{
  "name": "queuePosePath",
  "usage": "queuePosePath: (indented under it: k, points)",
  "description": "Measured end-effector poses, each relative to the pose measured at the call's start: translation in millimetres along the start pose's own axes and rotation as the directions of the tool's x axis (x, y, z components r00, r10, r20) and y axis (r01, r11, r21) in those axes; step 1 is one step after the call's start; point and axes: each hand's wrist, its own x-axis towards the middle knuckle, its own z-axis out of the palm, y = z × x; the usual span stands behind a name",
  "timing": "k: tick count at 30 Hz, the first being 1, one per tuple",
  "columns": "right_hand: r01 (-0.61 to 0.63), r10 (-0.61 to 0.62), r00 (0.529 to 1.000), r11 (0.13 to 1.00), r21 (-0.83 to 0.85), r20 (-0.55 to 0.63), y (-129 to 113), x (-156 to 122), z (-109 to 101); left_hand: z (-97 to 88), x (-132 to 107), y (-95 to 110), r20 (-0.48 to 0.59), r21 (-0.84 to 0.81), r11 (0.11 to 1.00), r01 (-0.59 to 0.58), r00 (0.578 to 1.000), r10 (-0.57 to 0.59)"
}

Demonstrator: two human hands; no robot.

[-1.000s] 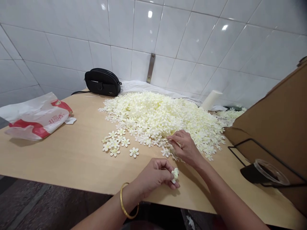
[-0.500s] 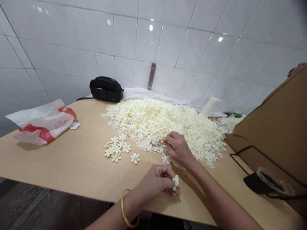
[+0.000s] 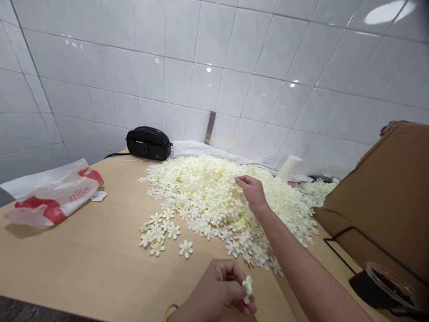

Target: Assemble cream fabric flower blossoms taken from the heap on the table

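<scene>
My left hand, near the table's front edge, pinches a small white artificial flower between thumb and fingers. A large heap of loose white flowers with pale yellow centres covers the middle of the table. My right hand reaches over the heap with thumb and fingertips pressed together. Whether a flower is between those fingertips cannot be made out against the heap. Left of the heap lies a small cluster of flowers, with a single flower beside it.
A red and white plastic bag lies on the left of the table. A black pouch and a white cylinder stand near the tiled wall. To the right are a cardboard box and a dark cup in a wire holder.
My right hand has moved from the heap's front edge farther back over its middle, and some flowers have spread toward the front. My left hand still pinches its flower. The view has tilted up.
</scene>
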Motion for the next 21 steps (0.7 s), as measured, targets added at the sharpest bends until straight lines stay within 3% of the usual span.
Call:
queuePosePath:
  k: [4, 8, 12, 15, 18, 21]
  points:
    - [-0.015, 0.012, 0.998, 0.998, -0.054, -0.054, 8.2, 2.9, 3.5, -4.9, 4.5, -1.3, 0.024, -0.142, 0.990, 0.008, 1.000, -0.005]
    - [-0.045, 0.038, 0.997, 0.993, -0.108, -0.070, 12.0, -30.4, -25.8, -8.9, 7.3, 21.7, -0.048, -0.276, 0.952, 0.130, 0.988, -0.148]
    - [-0.007, 0.001, 1.000, 0.967, -0.254, -0.022, 15.9, -87.6, -67.5, -6.5, 18.3, 70.7, -0.144, -0.250, 0.968, 0.022, 0.988, -0.060]
    - [-0.051, 0.081, 0.994, 0.941, -0.334, 0.076, 23.8, -126.8, -85.2, -1.4, 32.1, 99.9, -0.177, -0.262, 0.958, -0.114, 0.982, 0.068]
    - [0.009, 0.084, 0.981, 0.878, -0.478, 0.173, 30.4, -150.8, -86.4, 1.4, 45.8, 108.1, -0.192, -0.249, 0.943, -0.220, 0.966, 0.174]
    - [0.116, 0.112, 0.936, 0.796, -0.594, 0.333, 27.5, -158.4, -76.8, -2.3, 55.8, 100.1, -0.197, -0.250, 0.929, -0.274, 0.954, 0.228]
